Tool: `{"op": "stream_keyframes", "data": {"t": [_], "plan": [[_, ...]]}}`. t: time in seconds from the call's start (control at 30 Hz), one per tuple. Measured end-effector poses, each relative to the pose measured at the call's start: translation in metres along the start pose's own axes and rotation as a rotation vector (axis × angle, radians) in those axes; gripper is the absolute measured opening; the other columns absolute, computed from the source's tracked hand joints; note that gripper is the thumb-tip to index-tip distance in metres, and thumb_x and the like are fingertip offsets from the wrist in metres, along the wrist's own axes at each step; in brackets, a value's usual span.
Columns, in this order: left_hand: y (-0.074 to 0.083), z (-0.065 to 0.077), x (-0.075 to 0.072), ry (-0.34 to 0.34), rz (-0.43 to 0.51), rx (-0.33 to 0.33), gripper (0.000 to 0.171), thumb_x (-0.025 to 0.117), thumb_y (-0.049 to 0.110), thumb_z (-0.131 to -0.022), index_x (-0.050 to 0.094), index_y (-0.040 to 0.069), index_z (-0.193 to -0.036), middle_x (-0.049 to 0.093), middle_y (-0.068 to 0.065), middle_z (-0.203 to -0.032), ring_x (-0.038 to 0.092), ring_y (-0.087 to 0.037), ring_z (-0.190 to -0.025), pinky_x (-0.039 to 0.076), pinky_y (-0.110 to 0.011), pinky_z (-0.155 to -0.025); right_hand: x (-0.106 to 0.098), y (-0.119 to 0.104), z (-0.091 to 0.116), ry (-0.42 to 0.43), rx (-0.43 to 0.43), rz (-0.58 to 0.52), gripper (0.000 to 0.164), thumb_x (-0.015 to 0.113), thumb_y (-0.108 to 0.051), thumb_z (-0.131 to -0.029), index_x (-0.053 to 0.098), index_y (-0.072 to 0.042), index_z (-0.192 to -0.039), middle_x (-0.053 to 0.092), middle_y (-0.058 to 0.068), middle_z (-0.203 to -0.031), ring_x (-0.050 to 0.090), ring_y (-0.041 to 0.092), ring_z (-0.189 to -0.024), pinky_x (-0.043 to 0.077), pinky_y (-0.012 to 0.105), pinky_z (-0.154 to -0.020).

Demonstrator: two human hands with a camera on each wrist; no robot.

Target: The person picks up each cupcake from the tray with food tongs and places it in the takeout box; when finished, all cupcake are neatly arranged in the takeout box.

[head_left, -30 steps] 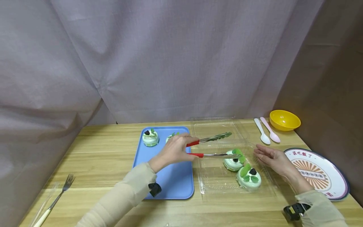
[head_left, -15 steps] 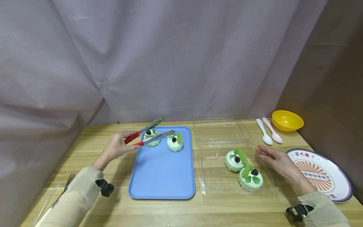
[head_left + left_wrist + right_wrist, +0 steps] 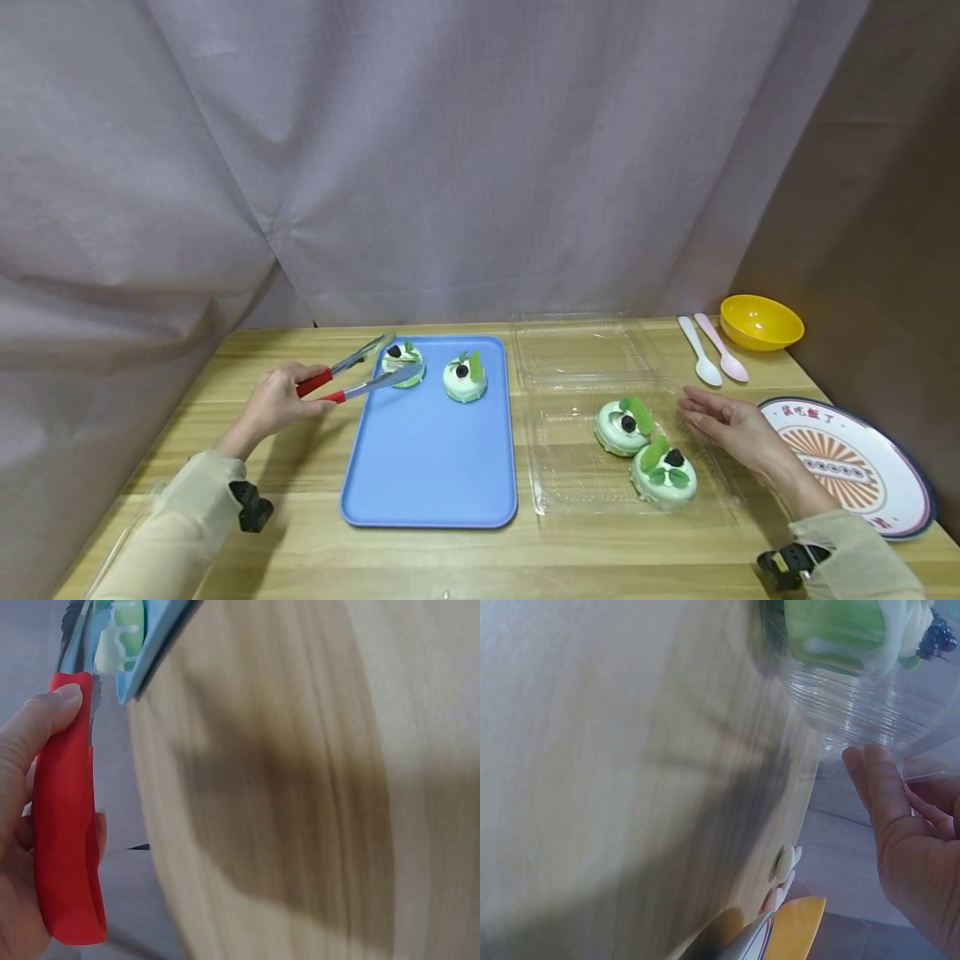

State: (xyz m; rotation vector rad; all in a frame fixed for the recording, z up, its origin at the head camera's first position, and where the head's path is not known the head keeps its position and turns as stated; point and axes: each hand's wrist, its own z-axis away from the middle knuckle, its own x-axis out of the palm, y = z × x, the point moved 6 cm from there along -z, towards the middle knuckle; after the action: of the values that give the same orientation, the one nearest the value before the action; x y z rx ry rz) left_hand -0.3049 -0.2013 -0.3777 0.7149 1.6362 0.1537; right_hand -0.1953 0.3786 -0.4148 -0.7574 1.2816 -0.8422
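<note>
My left hand (image 3: 279,402) grips red-handled metal tongs (image 3: 67,810), whose spread tips reach about the left cake (image 3: 402,364) on the blue tray (image 3: 427,467). Whether the tips touch that cake I cannot tell. A second green cake (image 3: 464,378), topped with a dark berry, sits beside it on the tray. My right hand (image 3: 738,433) has its fingers fairly straight at the right side of the clear plastic container (image 3: 855,709). Inside the container are two more green cakes, a rear one (image 3: 622,428) and a front one (image 3: 665,477), close together.
On the right lie a patterned oval plate (image 3: 847,458), a white spoon (image 3: 701,354), a pink spoon (image 3: 723,350) and a yellow bowl (image 3: 761,322). The container's open lid (image 3: 581,346) lies behind its base. A curtain hangs behind the table.
My left hand has carried the tongs leftward from over the container to the tray's left cake, then lowered them slightly. The right hand stays by the container.
</note>
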Motion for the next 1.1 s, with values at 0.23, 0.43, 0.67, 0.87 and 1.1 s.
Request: {"op": "stream_keyframes", "data": {"t": [0.23, 0.43, 0.67, 0.87, 1.1], "plan": [[-0.005, 0.001, 0.008, -0.022, -0.015, -0.007, 0.053, 0.083, 0.018, -0.072, 0.068, -0.002, -0.119, 0.069, -0.019, -0.098, 0.062, -0.024, -0.081, 0.045, -0.031, -0.067, 0.002, -0.002, 0.002, -0.001, -0.029, 0.023, 0.053, 0.044, -0.005, -0.102, 0.024, 0.016, -0.146, 0.037, 0.038, -0.143, 0.049, -0.024, -0.095, 0.051, 0.011, -0.082], [-0.005, 0.001, 0.01, -0.029, -0.022, -0.005, 0.052, 0.082, 0.015, -0.073, 0.068, -0.001, -0.12, 0.07, -0.02, -0.102, 0.063, -0.028, -0.085, 0.046, -0.032, -0.069, 0.001, -0.002, 0.002, -0.001, -0.024, 0.041, 0.053, 0.044, -0.005, -0.102, 0.024, 0.015, -0.147, 0.038, 0.037, -0.143, 0.048, -0.024, -0.095, 0.051, 0.01, -0.082], [-0.005, 0.0, 0.013, -0.033, -0.02, -0.009, 0.051, 0.081, 0.015, -0.073, 0.067, -0.001, -0.12, 0.07, -0.019, -0.1, 0.062, -0.027, -0.083, 0.045, -0.031, -0.068, 0.0, -0.002, 0.002, 0.004, -0.02, 0.048, 0.054, 0.046, -0.007, -0.102, 0.025, 0.014, -0.147, 0.039, 0.036, -0.143, 0.048, -0.025, -0.096, 0.05, 0.009, -0.082], [-0.003, 0.001, 0.014, -0.014, -0.016, 0.015, 0.05, 0.081, 0.014, -0.073, 0.068, 0.0, -0.12, 0.07, -0.017, -0.096, 0.058, -0.023, -0.077, 0.041, -0.028, -0.063, -0.001, -0.002, 0.002, 0.001, -0.022, 0.055, 0.054, 0.046, -0.007, -0.102, 0.025, 0.015, -0.147, 0.039, 0.036, -0.143, 0.048, -0.025, -0.096, 0.05, 0.009, -0.082], [-0.002, 0.004, 0.016, 0.03, -0.045, 0.049, 0.048, 0.082, 0.016, -0.074, 0.069, 0.0, -0.117, 0.071, -0.02, -0.1, 0.062, -0.024, -0.079, 0.045, -0.029, -0.064, -0.001, -0.001, 0.001, 0.007, -0.022, 0.053, 0.053, 0.046, -0.006, -0.102, 0.025, 0.015, -0.147, 0.039, 0.037, -0.143, 0.049, -0.024, -0.096, 0.05, 0.009, -0.082]]}}
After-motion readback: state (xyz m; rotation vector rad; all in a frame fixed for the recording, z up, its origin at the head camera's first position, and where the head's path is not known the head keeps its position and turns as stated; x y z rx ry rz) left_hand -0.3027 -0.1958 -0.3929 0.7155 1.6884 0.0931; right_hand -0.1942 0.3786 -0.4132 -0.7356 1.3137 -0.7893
